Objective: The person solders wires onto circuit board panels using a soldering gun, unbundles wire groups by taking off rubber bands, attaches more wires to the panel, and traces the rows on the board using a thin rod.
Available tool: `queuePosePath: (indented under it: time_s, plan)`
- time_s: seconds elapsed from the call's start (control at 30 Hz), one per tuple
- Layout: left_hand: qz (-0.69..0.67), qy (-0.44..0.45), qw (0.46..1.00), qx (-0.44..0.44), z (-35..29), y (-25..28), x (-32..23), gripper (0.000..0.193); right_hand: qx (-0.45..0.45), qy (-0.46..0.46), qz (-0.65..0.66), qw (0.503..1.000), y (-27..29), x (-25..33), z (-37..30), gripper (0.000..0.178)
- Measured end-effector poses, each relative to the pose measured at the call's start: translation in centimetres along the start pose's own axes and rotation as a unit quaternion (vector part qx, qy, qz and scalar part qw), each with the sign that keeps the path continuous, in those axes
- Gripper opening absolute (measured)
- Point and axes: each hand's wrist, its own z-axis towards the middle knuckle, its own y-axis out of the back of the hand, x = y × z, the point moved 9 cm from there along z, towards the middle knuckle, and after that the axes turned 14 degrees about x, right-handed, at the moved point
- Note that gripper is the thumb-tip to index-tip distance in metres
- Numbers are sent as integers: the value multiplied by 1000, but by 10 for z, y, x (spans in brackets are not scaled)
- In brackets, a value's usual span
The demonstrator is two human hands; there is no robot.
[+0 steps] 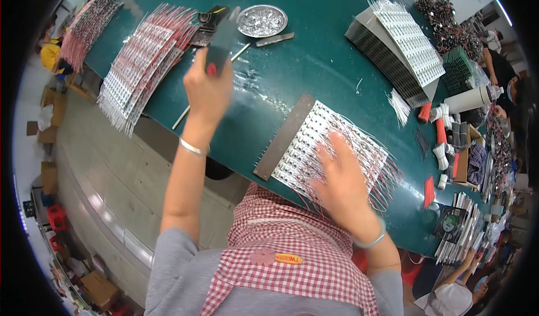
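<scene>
Two hands: left hand (209,88) raised, right hand (341,187) low over the green counter (323,46).
The left grip is clamped around one blurred grey tool (225,40); the right grip is loose, fingers apart, above one wired circuit-board panel (306,142), contact unclear. One brown bar (285,136) lies along the panel's left edge; one oval metal dish (262,36) stands farther back.

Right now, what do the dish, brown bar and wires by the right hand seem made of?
Dish: probably bright metal, from glints along its rim. Brown bar: matt and straight-edged; perhaps wood, board or dull metal, I can't tell. Wires: likely plastic-coated, going by their red and dark colours and loose curves; finish too fine to judge.
</scene>
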Motion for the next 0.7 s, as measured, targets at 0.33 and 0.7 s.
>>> queuePosePath:
  time_s: [0.33,0.7]
  plan:
    - [0,-53,977,206,-183,-31,-75,51,65,48,-114,990,-72,36,-26,51]
    - [14,-55,998,31,-194,-5,-43,40,13,131,-36,991,-58,36,-81,43]
